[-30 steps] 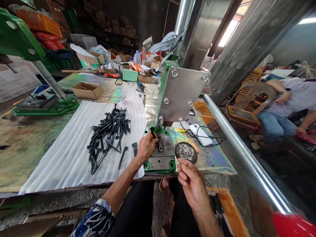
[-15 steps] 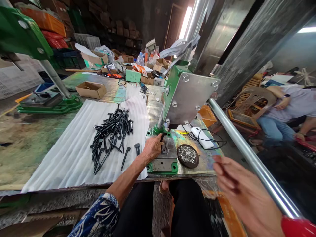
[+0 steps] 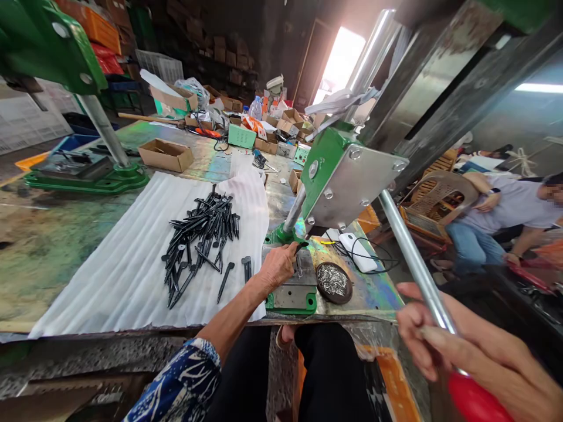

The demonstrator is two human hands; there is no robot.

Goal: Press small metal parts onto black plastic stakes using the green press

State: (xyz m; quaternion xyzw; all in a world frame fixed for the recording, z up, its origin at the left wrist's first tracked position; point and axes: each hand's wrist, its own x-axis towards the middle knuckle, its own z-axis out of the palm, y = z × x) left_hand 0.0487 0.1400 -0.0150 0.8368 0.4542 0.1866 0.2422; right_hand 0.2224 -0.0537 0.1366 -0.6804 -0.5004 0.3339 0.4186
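Note:
My left hand [image 3: 278, 266] pinches a black stake-like piece [image 3: 302, 245] over the metal base [image 3: 299, 266] of a green hand press [image 3: 325, 161]. Most of that piece is hidden by my fingers. My right hand [image 3: 475, 346] is curled around the lower part of the press's steel lever [image 3: 411, 264], just above its red knob [image 3: 477, 401]. A pile of similar black stakes [image 3: 204, 228] lies on white foam sheet [image 3: 118, 252] left of my left hand, with several set apart near my wrist. Right of the base sits a round dish [image 3: 349, 295] of small silvery metal parts.
A second green press [image 3: 88, 179] stands at the left, near an open cardboard box [image 3: 166, 155]. A white device [image 3: 358, 252] with a black cable lies beyond the dish. Boxes and tools crowd the table's back. Another person [image 3: 505, 205] sits at the right.
My right hand has come onto the lever, which appears shifted left and lower. The black piece in my left hand now points more to the right. The view has turned slightly.

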